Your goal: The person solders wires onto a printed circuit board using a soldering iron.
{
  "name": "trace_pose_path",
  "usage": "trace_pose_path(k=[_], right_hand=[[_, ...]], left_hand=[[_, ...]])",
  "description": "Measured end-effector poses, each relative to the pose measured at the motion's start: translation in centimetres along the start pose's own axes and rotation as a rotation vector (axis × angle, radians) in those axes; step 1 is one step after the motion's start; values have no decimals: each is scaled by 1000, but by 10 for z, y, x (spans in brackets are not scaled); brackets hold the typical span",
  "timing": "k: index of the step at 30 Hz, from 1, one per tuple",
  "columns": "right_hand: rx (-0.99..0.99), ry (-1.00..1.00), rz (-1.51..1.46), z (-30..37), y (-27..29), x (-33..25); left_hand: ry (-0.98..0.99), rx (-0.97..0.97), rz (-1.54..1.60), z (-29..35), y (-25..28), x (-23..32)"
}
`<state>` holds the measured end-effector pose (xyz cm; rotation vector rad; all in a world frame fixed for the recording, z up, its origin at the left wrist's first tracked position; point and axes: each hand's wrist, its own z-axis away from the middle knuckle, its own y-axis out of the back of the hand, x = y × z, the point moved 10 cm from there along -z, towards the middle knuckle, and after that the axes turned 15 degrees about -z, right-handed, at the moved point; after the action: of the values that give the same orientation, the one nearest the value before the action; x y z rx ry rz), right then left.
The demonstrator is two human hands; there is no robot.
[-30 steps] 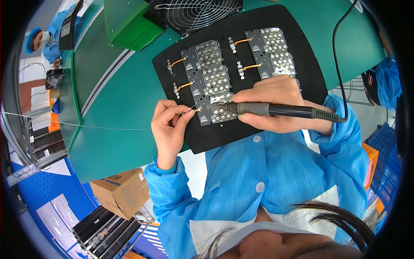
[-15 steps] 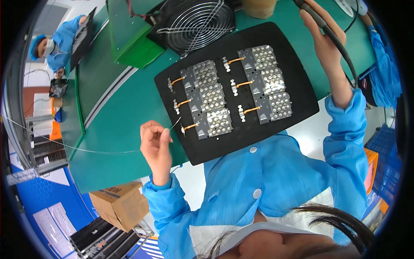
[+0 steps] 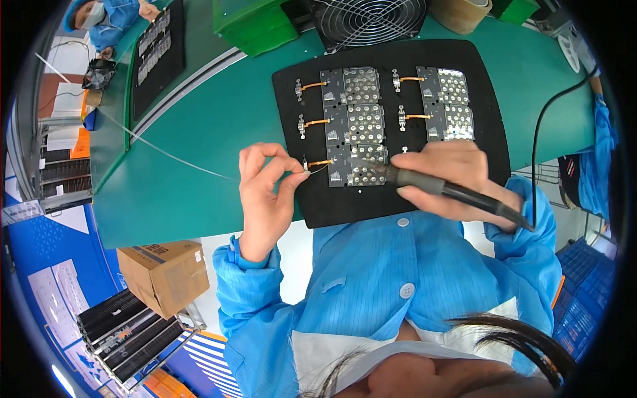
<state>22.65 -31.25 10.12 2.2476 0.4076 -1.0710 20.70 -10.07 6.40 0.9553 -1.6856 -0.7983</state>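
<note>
My left hand (image 3: 269, 186) pinches a thin solder wire (image 3: 186, 162) between thumb and fingertips. The wire's short free end reaches over the lowest circuit board (image 3: 340, 174) of the left column, near its orange ribbon lead (image 3: 320, 162). In my right hand (image 3: 458, 169) is a soldering iron (image 3: 424, 182), held low across the boards and pointing left. Its tip is blurred over that same board's round silver contacts. The boards lie in two columns on a black mat (image 3: 345, 209). My right hand covers the lower part of the right column.
Behind the mat stand a fan with a wire grille (image 3: 368, 20), a green box (image 3: 259, 30) and a tan roll (image 3: 461, 14). The iron's black cable (image 3: 536, 132) loops at the right. A cardboard box (image 3: 166, 275) sits lower left. Another person (image 3: 113, 26) works at far left.
My right hand has come down from the upper right with the soldering iron onto the boards. My left hand has brought the solder wire right, to the lowest left board. The view has shifted.
</note>
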Motion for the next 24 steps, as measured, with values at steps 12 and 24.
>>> trace_pose_path(k=[12, 24], right_hand=[[18, 30, -49, 5, -24, 19], [3, 21, -39, 5, -23, 19]], left_hand=[[-25, 5, 19, 2, -5, 1], [-75, 35, -4, -4, -11, 8]])
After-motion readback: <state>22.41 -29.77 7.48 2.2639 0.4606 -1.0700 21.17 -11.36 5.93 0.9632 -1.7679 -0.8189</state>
